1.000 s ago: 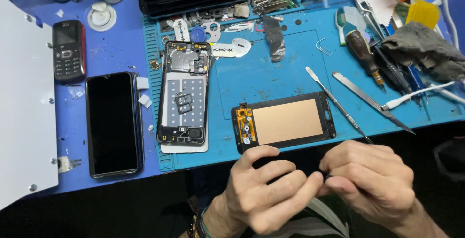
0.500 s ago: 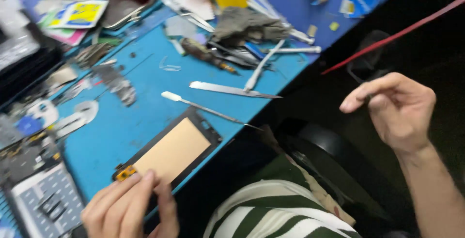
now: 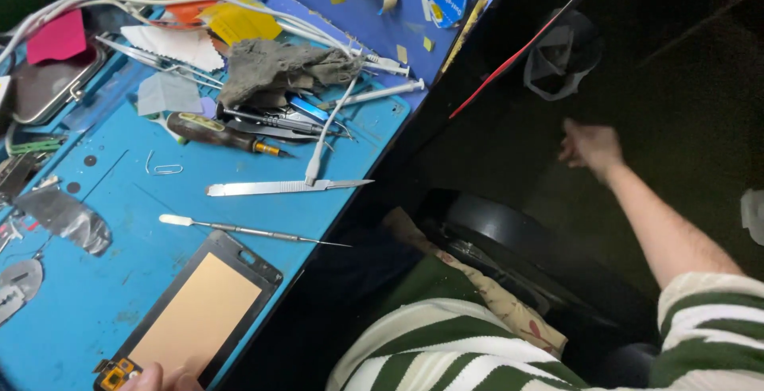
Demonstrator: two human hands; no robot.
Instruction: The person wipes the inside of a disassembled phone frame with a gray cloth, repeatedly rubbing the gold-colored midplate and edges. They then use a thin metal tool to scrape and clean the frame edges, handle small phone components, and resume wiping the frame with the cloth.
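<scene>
Looking down from the head camera, I see my left hand (image 3: 163,378) only as a few fingertips at the near edge of the picture, pressing on the near end of the phone screen panel (image 3: 195,317). This grip is a light pinning touch on the panel's near short edge beside its small orange connector; how far the fingers are spread I cannot tell, since most of the hand is cut off. The panel lies flat on the blue mat (image 3: 103,200) of the desk, close to the near right edge of the mat, its long axis running from near left to far right.

My right hand (image 3: 590,146) is well apart from all this, stretched out to the right over the dark floor past the desk edge, blurred, and I cannot tell whether it holds anything. A crumpled clear bag (image 3: 561,53) hangs further off beyond it.

So the left hand is the nearer by far; the panel runs away from it toward the far right. Just beyond the panel's far end lies a thin metal spudger (image 3: 239,230), and past that a flat scalpel handle (image 3: 278,187), both lying roughly crosswise. A grey cloth (image 3: 278,69) sits among tools farther off.
</scene>
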